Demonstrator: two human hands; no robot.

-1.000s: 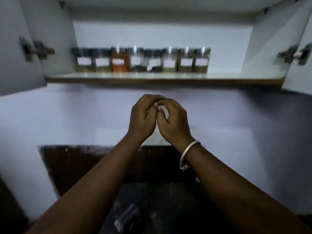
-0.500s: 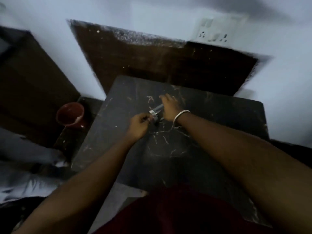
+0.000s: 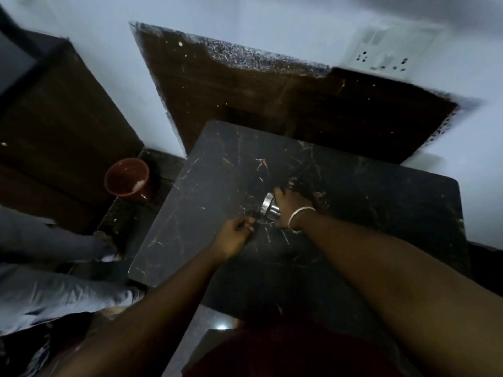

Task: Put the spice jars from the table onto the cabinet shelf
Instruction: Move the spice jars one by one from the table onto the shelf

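A spice jar (image 3: pixel 269 207) with a silver lid lies on its side near the middle of the dark marble table (image 3: pixel 217 186). My right hand (image 3: pixel 290 206), with a white bangle at the wrist, is wrapped over the jar's body; only the lid end shows. My left hand (image 3: pixel 235 235) rests just left of the lid with its fingers curled in, a small gap from the jar, and nothing visible in it. The cabinet shelf is out of view.
A red cup (image 3: pixel 126 176) stands on the floor left of the table. A dark wooden cabinet (image 3: pixel 54 126) is at far left. A wall socket (image 3: pixel 381 55) sits above the brown panel (image 3: pixel 272 91). Another person's grey-clad legs (image 3: pixel 40 295) are at lower left.
My view dropped from the shelf of jars to the table. Both hands came down to the lying jar. My left hand has since drawn back slightly from the lid.
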